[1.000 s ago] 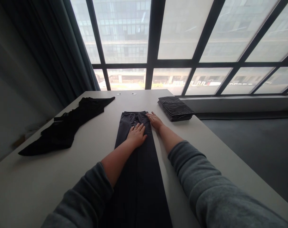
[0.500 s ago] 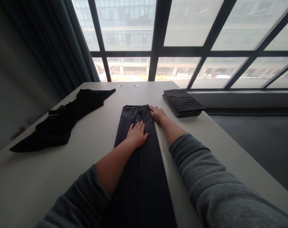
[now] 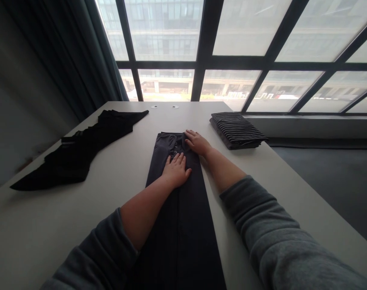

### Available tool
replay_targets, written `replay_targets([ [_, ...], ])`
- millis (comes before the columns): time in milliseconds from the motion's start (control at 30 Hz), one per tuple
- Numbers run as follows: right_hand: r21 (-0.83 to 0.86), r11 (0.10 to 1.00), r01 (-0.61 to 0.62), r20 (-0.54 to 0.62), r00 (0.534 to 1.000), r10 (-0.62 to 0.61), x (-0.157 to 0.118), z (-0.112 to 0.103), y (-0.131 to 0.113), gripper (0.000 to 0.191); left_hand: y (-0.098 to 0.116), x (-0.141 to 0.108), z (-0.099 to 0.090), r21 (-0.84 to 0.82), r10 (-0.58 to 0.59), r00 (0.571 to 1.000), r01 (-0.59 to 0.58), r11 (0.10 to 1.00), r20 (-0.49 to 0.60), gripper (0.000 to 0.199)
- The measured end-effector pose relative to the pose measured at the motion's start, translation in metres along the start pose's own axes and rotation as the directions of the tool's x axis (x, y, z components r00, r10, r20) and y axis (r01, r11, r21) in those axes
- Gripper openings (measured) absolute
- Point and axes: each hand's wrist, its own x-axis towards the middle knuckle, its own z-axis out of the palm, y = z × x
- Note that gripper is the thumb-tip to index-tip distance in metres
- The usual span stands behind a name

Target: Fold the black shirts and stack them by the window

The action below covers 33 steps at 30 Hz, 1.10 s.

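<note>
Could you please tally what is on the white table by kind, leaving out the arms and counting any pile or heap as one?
Long dark garment: 1
Black clothing heap: 1
Folded pile with striped top: 1
Small round white fittings: 2
Total: 5

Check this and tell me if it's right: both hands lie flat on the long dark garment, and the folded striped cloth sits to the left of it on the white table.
The side is wrong: the head view shows the folded striped cloth to the right of the long dark garment. Both the left hand and the right hand do lie flat on it.
</note>
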Motion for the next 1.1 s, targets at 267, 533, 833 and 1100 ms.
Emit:
replay_targets([
  [267, -0.056, 0.973, -0.223, 0.253, 0.94, 0.23, 0.039, 0.02, -0.002, 0.068, 0.002, 0.001, -0.001, 0.021, -0.008, 1.0, 0.008, 1.0, 0.022, 0.07],
  [533, -0.049, 0.971, -0.233, -0.028, 0.972, 0.231, 0.024, 0.007, 0.003, 0.073, -0.001, 0.001, 0.002, -0.001, -0.002, 1.0, 0.002, 1.0, 0.01, 0.07],
  [833, 0.039, 0.996, -0.074, -0.127, 0.989, 0.079, -0.092, -0.027, -0.052, 0.062, -0.006, -0.036, -0.021, 0.006, -0.013, 0.999, 0.013, 1.0, -0.046, 0.072],
  [1100, 0.291, 0.867, 0.404, 0.22, 0.854, -0.472, -0.296, -0.053, -0.153, 0.063, -0.058, -0.272, -0.026, -0.146, 0.451, 0.888, -0.436, 0.888, 0.089, 0.076],
])
